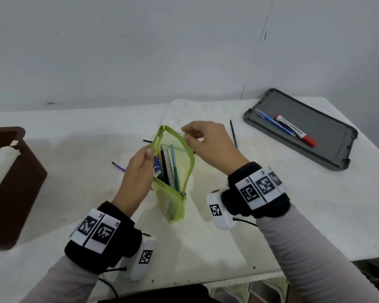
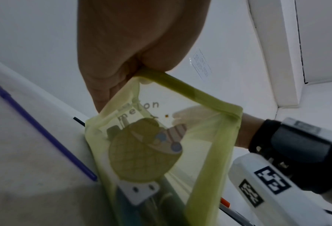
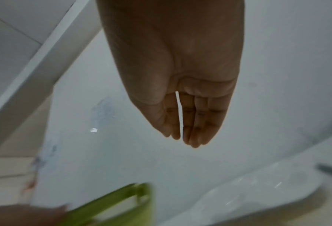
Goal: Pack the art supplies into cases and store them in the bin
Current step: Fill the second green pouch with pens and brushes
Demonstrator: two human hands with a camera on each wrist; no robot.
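Note:
A lime-green mesh pencil case (image 1: 173,204) stands open over the table's middle. It holds a ruler (image 1: 169,166), a teal pencil (image 1: 175,167) and dark pens. My left hand (image 1: 150,150) pinches the near-left rim of the case's mouth; the left wrist view shows that pinch on the case (image 2: 141,152) by my left hand (image 2: 140,71). My right hand (image 1: 189,135) hovers at the far-right rim. In the right wrist view my right hand (image 3: 182,137) has straight fingers holding nothing, above the case (image 3: 112,206).
A brown bin (image 1: 13,193) stands at the left edge. A grey tray (image 1: 328,149) at the right holds a blue pen (image 1: 274,122) and a red whiteboard marker (image 1: 295,130). A purple tool (image 1: 118,166), a black brush (image 1: 234,133) and a white palette (image 1: 184,110) lie nearby.

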